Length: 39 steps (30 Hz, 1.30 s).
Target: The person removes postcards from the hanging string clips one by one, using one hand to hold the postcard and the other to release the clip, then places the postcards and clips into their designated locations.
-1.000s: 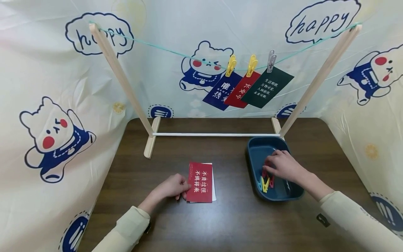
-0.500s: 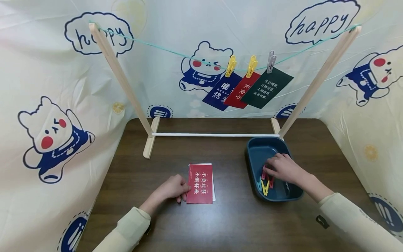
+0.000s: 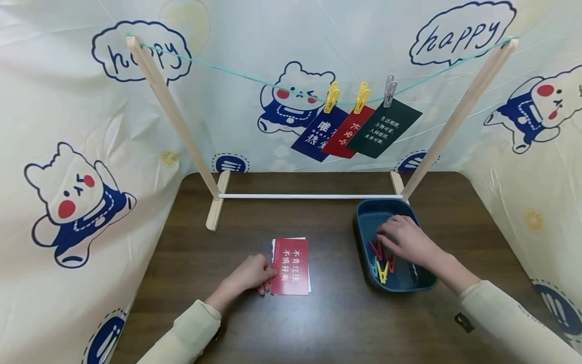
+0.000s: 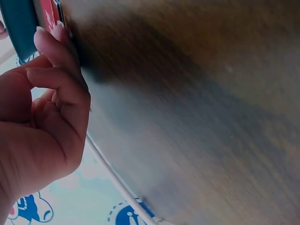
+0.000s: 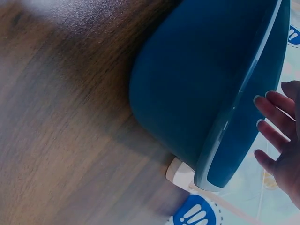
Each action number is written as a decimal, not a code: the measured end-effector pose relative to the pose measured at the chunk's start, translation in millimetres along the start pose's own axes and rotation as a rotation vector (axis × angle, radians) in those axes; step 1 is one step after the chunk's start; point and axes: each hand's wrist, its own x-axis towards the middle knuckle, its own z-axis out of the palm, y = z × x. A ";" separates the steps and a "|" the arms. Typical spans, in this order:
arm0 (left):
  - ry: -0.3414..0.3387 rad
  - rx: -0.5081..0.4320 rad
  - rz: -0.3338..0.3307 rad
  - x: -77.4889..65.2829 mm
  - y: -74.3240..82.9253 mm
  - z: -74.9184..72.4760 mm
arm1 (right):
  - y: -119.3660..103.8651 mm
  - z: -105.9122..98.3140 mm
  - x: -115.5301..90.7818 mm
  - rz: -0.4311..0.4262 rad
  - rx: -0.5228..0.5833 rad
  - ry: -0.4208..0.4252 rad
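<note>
In the head view, the left hand (image 3: 251, 273) touched the left edge of the red card (image 3: 291, 266), which lay over a white sheet (image 3: 309, 282) on the table (image 3: 336, 328); its fingers were curled, though whether they pinched the card could not be told. The right hand (image 3: 406, 239) was over the blue tray (image 3: 360, 242), near a red clip (image 3: 376, 249) and a yellow clip (image 3: 382, 273) (three cards (image 3: 384, 129) hung from the cord (image 3: 245, 78) above).

In the left wrist view, bent fingers reached the card's edge.

In the right wrist view, the right hand's fingers were spread apart at the tray's opening.
</note>
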 end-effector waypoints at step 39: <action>0.405 0.069 0.266 16.9 34.1 -42.5 | -17.3 -37.9 13.4 -0.045 0.072 0.191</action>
